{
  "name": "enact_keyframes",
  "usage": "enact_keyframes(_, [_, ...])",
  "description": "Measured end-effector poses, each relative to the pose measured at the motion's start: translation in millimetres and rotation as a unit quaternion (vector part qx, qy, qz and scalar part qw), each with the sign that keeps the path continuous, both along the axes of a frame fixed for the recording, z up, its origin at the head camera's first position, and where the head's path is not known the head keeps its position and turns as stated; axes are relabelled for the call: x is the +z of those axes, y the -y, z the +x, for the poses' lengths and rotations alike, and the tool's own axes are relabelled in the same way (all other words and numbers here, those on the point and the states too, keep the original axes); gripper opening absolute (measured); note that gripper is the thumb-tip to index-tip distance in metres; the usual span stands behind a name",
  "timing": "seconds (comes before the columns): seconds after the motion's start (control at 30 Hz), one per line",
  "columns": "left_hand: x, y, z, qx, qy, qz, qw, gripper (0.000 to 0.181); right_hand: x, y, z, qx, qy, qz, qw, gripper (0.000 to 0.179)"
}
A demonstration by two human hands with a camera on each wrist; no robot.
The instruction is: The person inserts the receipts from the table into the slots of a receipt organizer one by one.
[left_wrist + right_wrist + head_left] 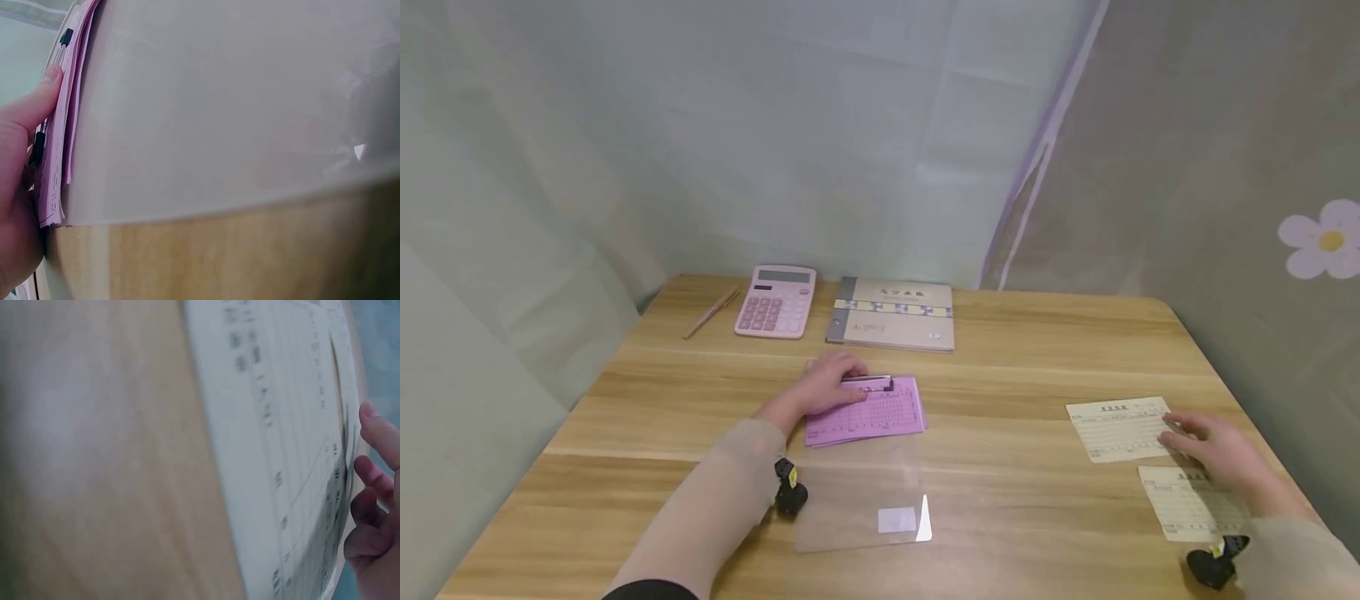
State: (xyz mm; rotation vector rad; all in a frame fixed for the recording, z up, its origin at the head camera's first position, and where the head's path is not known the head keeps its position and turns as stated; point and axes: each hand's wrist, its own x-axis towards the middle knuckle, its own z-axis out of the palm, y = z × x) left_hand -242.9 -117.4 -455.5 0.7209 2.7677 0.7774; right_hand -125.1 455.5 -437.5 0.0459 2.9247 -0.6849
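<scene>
A clear clipboard [850, 533] lies on the table with pink printed slips [880, 414] under its metal clip [878, 384]. My left hand [830, 383] grips the clip end; in the left wrist view the thumb [47, 94] lies on the clip and the other fingers are mostly hidden. Over at the right, my right hand [1217, 450] hovers by the right edge of a cream printed slip [1116, 429], its fingers loosely bent with nothing seen between them. Whether a fingertip touches the slip I cannot tell. A second cream slip [1187, 504] lies nearer, partly beneath the right hand and wrist.
A pink calculator [775, 302] and a beige ledger book [891, 321] lie along the back of the wooden table [1000, 500]. Left of the calculator is a pen [711, 312]. Hanging fabric [820, 125] encloses the back and sides.
</scene>
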Motion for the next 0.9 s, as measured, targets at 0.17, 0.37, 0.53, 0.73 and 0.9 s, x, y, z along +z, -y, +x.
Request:
enact_keyframes(0.17, [0.6, 0.6, -0.2, 0.003, 0.003, -0.007, 1.0000, 0.038, 1.9, 1.3, -1.7, 0.006, -0.009, -0.005, 0.9999, 0.068])
enact_keyframes(0.37, [0.7, -0.2, -0.3, 0.001, 0.002, -0.010, 0.9999, 0.039, 0.7, 11.6, -2.4, 0.035, -0.030, 0.021, 0.9987, 0.067])
enact_keyframes(0.53, [1.1, -0.5, -0.1, 0.005, 0.004, -0.011, 0.9999, 0.038, 1.8, 23.5, -8.2, 0.053, -0.039, 0.036, 0.9972, 0.066])
enact_keyframes(0.73, [-1.0, -0.5, -1.2, 0.009, 0.007, -0.011, 0.9999, 0.036, 4.7, 33.0, -11.4, 0.061, -0.042, 0.035, 0.9966, 0.062])
enact_keyframes(0.9, [-1.0, -1.0, -2.5, 0.006, 0.007, -0.012, 0.9999, 0.037, 6.1, 37.1, -12.3, 0.055, -0.035, 0.029, 0.9975, 0.060])
